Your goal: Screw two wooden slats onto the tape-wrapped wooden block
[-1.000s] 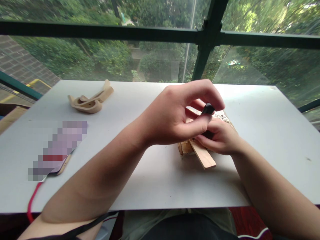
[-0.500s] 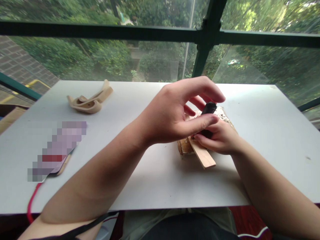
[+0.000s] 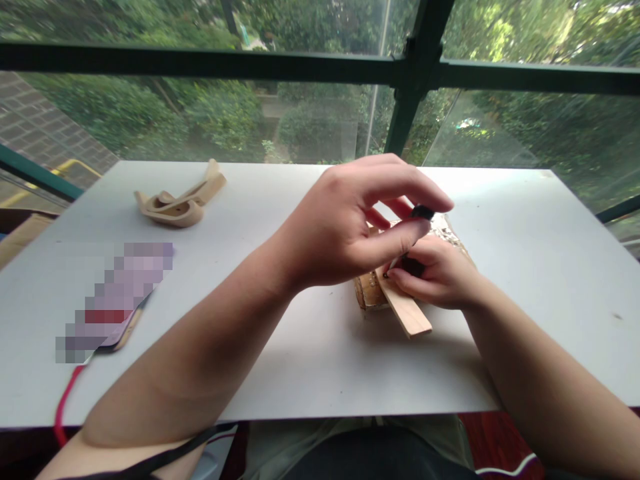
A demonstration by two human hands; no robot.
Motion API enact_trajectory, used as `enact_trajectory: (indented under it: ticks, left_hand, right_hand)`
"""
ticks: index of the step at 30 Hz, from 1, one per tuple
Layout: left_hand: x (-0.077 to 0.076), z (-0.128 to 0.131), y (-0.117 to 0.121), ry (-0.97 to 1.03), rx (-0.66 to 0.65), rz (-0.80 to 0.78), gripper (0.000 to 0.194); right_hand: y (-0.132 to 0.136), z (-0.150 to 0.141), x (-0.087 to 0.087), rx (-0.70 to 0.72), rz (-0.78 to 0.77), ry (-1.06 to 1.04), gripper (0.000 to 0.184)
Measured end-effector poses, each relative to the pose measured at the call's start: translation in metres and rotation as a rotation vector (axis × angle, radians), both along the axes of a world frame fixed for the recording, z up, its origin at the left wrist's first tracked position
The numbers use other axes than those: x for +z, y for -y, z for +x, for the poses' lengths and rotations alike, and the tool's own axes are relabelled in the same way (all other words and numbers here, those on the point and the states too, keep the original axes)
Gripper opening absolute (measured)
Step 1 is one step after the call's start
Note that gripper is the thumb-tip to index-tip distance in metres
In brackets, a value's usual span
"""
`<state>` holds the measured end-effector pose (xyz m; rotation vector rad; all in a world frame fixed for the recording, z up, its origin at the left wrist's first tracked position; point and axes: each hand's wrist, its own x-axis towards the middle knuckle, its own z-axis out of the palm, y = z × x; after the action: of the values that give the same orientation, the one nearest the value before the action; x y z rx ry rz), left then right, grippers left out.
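My left hand (image 3: 370,220) arches over the work, its thumb and fingertips closed around the black handle of a screwdriver (image 3: 423,212). The thin shaft slants down to a small dark screw (image 3: 385,275) in a flat pale wooden strip (image 3: 407,315). My right hand (image 3: 443,277) is closed low beside it, thumb and finger pinched about the lower shaft; exactly what lies between them is partly hidden. Under the strip is a bark-covered piece of wood (image 3: 371,297), brown at its near end and whitish behind my right hand. My left hand hides part of it.
Curved wooden pieces (image 3: 175,208) lie at the back left of the white table (image 3: 310,353). A pixelated phone-like object (image 3: 123,293) lies nearer on the left, with a red cord (image 3: 63,407) hanging over the front edge. Green-framed windows (image 3: 300,67) stand behind the table.
My left fingers open slightly around the screwdriver handle, then close on its top end again, seeming to turn it. The right hand, the strip and the bark-covered wood stay in place.
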<state>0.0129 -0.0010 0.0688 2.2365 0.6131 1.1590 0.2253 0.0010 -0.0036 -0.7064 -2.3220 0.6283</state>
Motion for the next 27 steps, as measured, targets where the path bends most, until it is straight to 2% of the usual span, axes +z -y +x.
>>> enact_trajectory:
  ticks: [9,13,17,22,27]
  left_hand:
    - [-0.0015,-0.0018,0.0023,-0.056,0.021,0.004,0.023]
    - [-0.002,-0.0013,0.0013,-0.036,0.015,0.017,0.022]
    - [-0.0011,-0.0007,-0.0007,-0.015,-0.003,0.05,0.02]
    - [0.0006,-0.0013,-0.0007,-0.005,-0.026,0.056,0.021]
    - [0.0007,-0.0023,0.0001,-0.045,-0.028,0.031,0.021]
  right_hand:
    - [0.0002,0.001,-0.0021,-0.001,0.008,0.019,0.013]
    - [0.0009,0.0001,-0.0027,-0.012,0.041,0.019,0.013]
    - [0.0019,-0.0007,-0.0028,-0.023,0.012,-0.011,0.017]
    - [0.0017,0.0022,-0.0023,0.043,-0.065,-0.048,0.014]
    - [-0.0002,0.0036,-0.0025,0.067,-0.021,-0.074,0.02]
